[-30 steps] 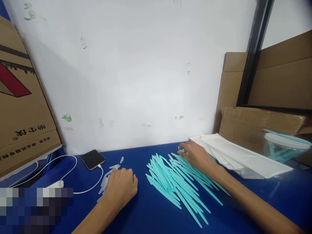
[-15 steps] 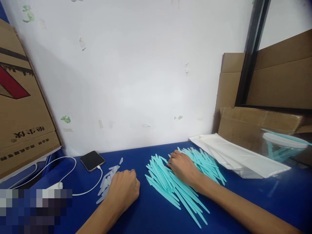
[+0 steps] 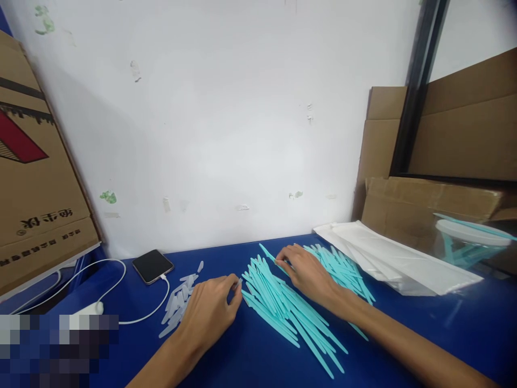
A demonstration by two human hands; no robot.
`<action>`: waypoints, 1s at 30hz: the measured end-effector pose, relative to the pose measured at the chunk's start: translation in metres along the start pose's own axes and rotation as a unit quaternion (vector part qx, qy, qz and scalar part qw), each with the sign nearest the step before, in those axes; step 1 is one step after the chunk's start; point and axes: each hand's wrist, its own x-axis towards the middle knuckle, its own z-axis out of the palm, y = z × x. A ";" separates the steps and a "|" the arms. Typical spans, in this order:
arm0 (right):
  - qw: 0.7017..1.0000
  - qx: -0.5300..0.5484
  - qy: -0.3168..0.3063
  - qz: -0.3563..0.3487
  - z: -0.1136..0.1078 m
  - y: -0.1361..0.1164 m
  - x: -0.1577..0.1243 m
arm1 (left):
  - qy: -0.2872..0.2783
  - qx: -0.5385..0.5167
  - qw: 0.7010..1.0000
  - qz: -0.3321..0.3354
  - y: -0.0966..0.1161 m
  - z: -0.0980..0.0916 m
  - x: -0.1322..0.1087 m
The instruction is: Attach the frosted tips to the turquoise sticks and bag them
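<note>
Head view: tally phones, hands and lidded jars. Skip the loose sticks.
Phone: 1
Hands: 2, left hand and right hand, the right one pinching a teal stick
Lidded jar: 1
Total: 4

1. I work at a small packing workshop bench: a flat blue table top (image 3: 250, 355) set against a bare white painted wall (image 3: 226, 118) at 12 o'clock, flecked with tape scraps.
2. Bulk parts lie loose before me: a heap of long thin teal plastic sticks (image 3: 283, 307) at 12 o'clock and small translucent white plastic caps (image 3: 177, 304) at 11.
3. A stack of flat white plastic bags (image 3: 396, 258) lies at 2 o'clock.
4. A brown printed cardboard carton (image 3: 36, 188) leans at 9 o'clock; flattened brown cardboard sheets (image 3: 464, 134) stand at 3.
</note>
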 end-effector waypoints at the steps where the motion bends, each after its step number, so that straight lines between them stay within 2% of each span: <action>1: 0.999 0.040 0.007 0.003 -0.003 -0.001 -0.001 | 0.004 -0.008 1.000 0.002 0.000 0.000 0.000; 4: 0.994 0.106 -0.018 -0.025 -0.012 -0.007 -0.002 | 0.016 -0.021 1.000 0.010 0.000 0.001 0.000; 8: 0.994 0.067 -0.036 -0.076 -0.015 -0.013 -0.004 | 0.039 -0.023 0.999 0.018 -0.001 0.001 0.000; 13: 0.996 0.038 -0.029 -0.074 -0.012 -0.011 -0.005 | 0.066 -0.012 0.997 0.025 -0.004 0.003 0.002; 20: 0.995 0.039 -0.033 -0.082 -0.010 -0.007 -0.005 | 0.041 0.010 0.999 0.009 -0.007 0.006 0.002; 30: 0.996 0.018 -0.053 -0.072 -0.015 -0.012 -0.006 | 0.033 0.027 0.998 0.035 -0.014 0.010 0.004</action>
